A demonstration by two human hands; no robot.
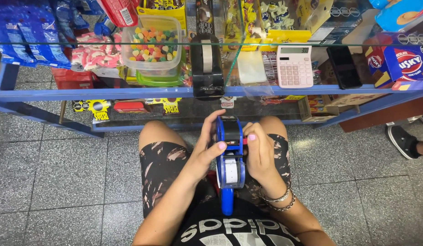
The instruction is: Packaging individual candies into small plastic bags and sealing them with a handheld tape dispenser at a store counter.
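A blue price-label gun [230,160] with a white label roll lies lengthwise over my lap, its handle pointing toward my body. My left hand [208,145] grips its left side, thumb pressed near the top by the black head. My right hand [259,152] clasps the right side, thumb on the upper edge, with metal bracelets on the wrist. Both hands hold the gun above my knees, just in front of the glass counter [107,93].
On the counter top stand a black tape dispenser [207,64], a pink calculator [294,66], a dark phone [344,67] and a clear tub of coloured candies [152,43]. Sweet packets fill the shelves. Another person's shoe [403,140] is on the tiled floor at right.
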